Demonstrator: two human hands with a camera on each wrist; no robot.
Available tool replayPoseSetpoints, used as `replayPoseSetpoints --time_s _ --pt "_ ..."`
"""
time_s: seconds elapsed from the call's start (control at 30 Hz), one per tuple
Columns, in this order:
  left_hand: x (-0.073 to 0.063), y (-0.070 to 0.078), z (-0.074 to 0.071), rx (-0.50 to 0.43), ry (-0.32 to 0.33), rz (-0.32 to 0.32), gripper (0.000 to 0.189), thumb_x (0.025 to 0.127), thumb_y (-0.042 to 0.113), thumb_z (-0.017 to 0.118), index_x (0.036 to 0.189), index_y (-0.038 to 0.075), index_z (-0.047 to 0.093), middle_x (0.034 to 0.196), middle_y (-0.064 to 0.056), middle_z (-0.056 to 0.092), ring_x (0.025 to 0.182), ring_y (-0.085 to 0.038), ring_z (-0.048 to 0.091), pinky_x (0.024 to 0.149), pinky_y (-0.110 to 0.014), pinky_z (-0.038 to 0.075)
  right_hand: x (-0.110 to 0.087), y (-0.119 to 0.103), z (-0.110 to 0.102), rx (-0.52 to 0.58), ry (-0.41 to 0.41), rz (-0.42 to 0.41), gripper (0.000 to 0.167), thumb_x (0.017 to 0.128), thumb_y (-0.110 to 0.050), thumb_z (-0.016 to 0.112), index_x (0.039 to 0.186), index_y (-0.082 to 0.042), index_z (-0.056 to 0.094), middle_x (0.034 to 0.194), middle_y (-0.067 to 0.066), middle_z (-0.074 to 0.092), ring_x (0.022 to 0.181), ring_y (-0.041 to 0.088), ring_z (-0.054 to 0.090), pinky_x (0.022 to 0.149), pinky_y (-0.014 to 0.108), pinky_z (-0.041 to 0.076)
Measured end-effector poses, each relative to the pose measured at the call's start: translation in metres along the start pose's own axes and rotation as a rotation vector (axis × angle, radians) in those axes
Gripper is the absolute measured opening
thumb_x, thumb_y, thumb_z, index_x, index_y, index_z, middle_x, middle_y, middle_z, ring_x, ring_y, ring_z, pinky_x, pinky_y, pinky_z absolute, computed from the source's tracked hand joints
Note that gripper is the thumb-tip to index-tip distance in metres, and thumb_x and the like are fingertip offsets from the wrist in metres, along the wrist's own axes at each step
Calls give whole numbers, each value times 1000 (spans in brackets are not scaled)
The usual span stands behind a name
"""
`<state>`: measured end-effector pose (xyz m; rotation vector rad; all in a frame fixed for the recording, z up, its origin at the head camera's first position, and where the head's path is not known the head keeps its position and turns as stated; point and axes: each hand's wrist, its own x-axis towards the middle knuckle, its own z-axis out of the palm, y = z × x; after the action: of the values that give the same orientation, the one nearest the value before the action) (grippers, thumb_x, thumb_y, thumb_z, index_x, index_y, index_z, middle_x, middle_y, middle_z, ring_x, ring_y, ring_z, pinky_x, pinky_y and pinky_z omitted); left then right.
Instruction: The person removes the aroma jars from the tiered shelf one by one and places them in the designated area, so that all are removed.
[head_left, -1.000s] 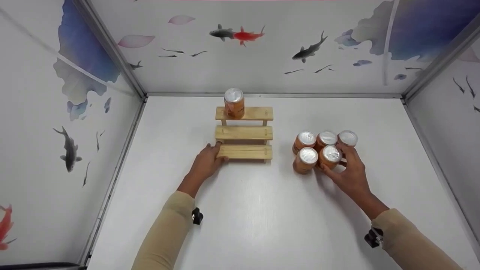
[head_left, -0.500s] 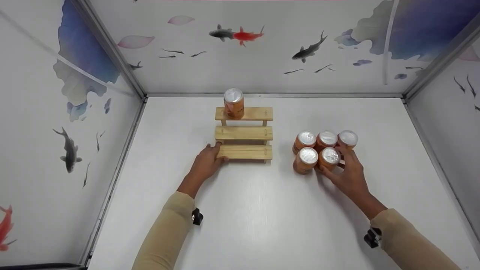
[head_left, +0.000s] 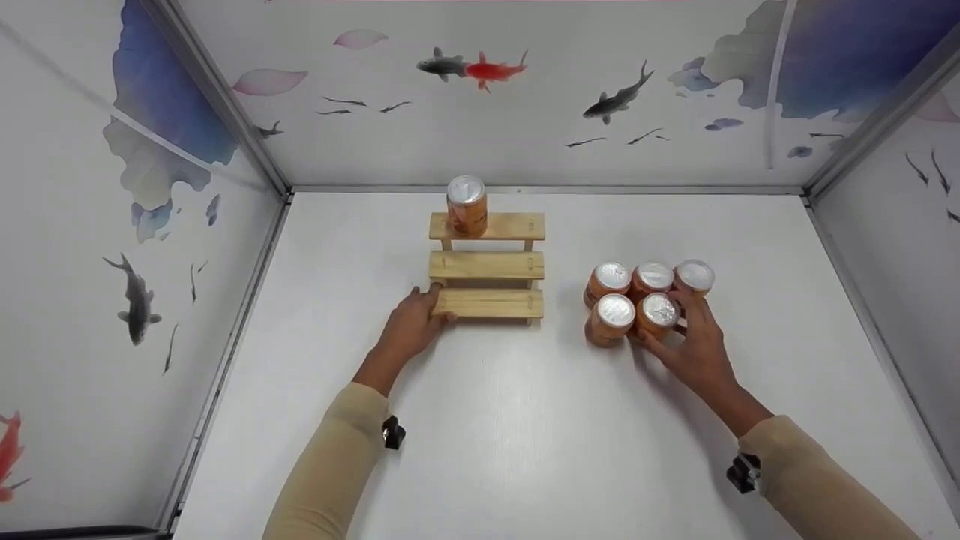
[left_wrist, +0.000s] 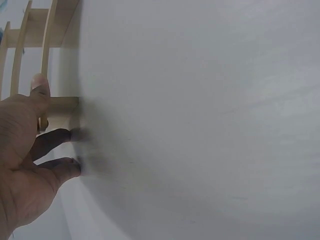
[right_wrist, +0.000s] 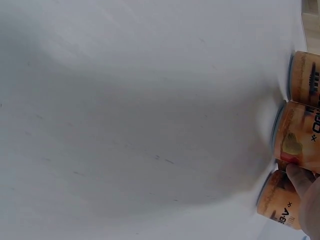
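Observation:
A three-step wooden stand (head_left: 487,265) is on the white table, with one orange can (head_left: 467,210) upright on the left of its top step. My left hand (head_left: 410,322) grips the left end of the lowest step; in the left wrist view its thumb (left_wrist: 40,86) lies against the board. To the right of the stand, several orange cans with silver lids stand close together. My right hand (head_left: 697,349) holds the front right can (head_left: 655,324) between thumb and fingers, beside the front left can (head_left: 609,328). The far fingers are partly hidden behind it.
Three more cans make up the back row: left (head_left: 609,281), middle (head_left: 652,281) and right (head_left: 694,277). White panels with fish pictures wall the table (head_left: 480,435) at the back (head_left: 540,150) and both sides.
The can in my right hand has shifted slightly left, closer to the front left can, and the hand moved with it. My left hand and the stand stay in place.

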<state>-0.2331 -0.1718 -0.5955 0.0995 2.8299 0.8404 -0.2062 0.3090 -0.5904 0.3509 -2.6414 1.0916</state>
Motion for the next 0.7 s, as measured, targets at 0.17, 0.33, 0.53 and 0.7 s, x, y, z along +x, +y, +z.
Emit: replayPoseSetpoints --time_s 0.17,0.33,0.53,0.7 --pt "0 -1 0 -3 0 3 81 109 50 64 170 2 40 169 -25 50 166 -45 36 134 -59 35 0 -2 -1 -3 -15 11 87 86 -4 94 158 3 44 161 28 47 140 48 58 93 66 64" --pt "2 -1 1 -22 -3 -12 77 109 45 67 170 5 41 169 -28 49 165 -45 38 133 -60 37 -1 1 -1 -2 -22 -3 95 86 -3 94 164 1 39 159 30 47 140 49 58 92 68 64" --pt "3 0 0 -21 -11 -18 77 110 43 67 171 6 40 170 -27 48 165 -45 38 133 -60 37 1 2 -3 -2 -34 -7 90 88 -4 93 161 1 41 164 30 44 143 49 56 93 69 64" --pt "2 -1 0 -19 -8 -10 77 110 42 68 171 5 40 170 -26 48 165 -45 37 133 -60 36 3 -2 -6 -17 -19 -22 83 89 -8 94 156 3 47 149 28 53 131 45 63 91 68 64"
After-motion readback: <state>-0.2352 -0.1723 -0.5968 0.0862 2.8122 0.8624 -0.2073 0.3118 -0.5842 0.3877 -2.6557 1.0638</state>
